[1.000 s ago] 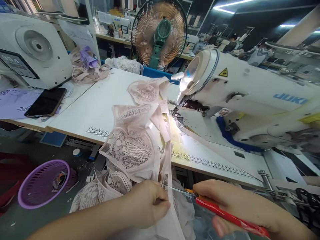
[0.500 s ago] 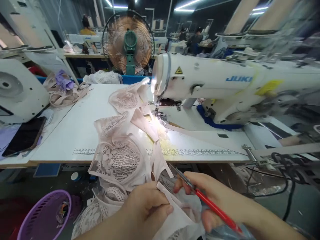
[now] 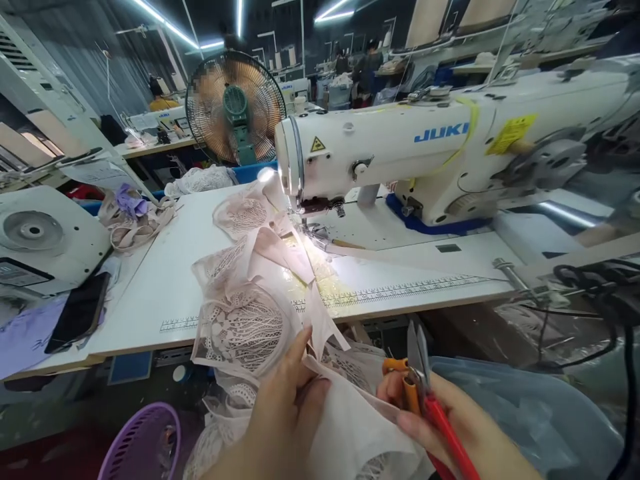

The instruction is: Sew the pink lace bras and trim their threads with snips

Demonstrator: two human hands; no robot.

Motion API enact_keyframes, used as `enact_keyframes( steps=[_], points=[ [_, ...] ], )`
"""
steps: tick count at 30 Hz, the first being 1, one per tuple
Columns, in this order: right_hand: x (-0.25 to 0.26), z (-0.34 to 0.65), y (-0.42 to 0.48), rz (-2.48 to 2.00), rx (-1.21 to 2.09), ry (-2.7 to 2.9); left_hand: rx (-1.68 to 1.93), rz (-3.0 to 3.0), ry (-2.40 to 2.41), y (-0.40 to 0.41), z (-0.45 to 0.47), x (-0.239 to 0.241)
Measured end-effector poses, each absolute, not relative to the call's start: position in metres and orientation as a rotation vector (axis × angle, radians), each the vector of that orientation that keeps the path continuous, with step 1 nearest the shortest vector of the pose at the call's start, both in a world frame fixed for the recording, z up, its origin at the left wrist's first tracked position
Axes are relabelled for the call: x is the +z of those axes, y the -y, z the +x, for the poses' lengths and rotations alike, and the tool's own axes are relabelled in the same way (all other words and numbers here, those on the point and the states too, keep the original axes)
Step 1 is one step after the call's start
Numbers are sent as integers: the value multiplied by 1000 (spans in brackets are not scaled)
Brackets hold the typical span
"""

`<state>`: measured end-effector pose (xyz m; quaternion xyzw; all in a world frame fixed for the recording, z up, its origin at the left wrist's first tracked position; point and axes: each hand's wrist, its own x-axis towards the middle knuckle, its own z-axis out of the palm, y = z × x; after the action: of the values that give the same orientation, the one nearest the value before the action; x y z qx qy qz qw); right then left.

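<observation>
A chain of pale pink lace bra pieces [image 3: 247, 313] runs from the needle of the white sewing machine [image 3: 400, 153] over the table's front edge into my lap. My left hand [image 3: 287, 413] is closed on the pink fabric [image 3: 345, 427] at the bottom of the view, thumb on top. My right hand [image 3: 450, 427] grips red-handled thread snips [image 3: 425, 393], blades pointing up, and its fingertips also touch the fabric edge.
The white sewing table [image 3: 165, 293] has a printed ruler along its front edge. A black phone [image 3: 77, 313] and another machine [image 3: 45, 233] sit at left. A purple basket [image 3: 140, 447] stands on the floor. A fan [image 3: 235, 107] stands behind; black cables [image 3: 600, 287] hang right.
The snips have turned from lying flat across the fabric to pointing upward. My left hand has shifted its hold on the pink fabric. The view has tilted up and to the right.
</observation>
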<state>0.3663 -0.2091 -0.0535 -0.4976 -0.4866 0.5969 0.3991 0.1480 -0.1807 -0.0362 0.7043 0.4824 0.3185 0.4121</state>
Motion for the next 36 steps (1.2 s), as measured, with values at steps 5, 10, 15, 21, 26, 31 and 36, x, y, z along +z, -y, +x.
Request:
enact_keyframes(
  steps=[5,10,15,21,26,31,36],
  points=[
    [-39,361,190,-1282,1783,1323,733,1844,-1172,185,148,-28],
    [-36,356,175,-1588,1467,1796,682,2089,-1003,190,154,-33],
    [-44,360,171,-1743,1205,1853,819,2356,-888,191,163,-39],
    [-36,362,172,-1819,1263,1781,717,2488,-579,195,179,-51],
    [-22,375,178,-1649,1580,1641,821,2206,-811,197,179,-56],
    [-31,385,191,-1277,1834,1346,816,1570,-1039,191,163,-43],
    [-50,372,207,-1403,1417,1513,788,1366,-1048,182,154,-33]
  ],
)
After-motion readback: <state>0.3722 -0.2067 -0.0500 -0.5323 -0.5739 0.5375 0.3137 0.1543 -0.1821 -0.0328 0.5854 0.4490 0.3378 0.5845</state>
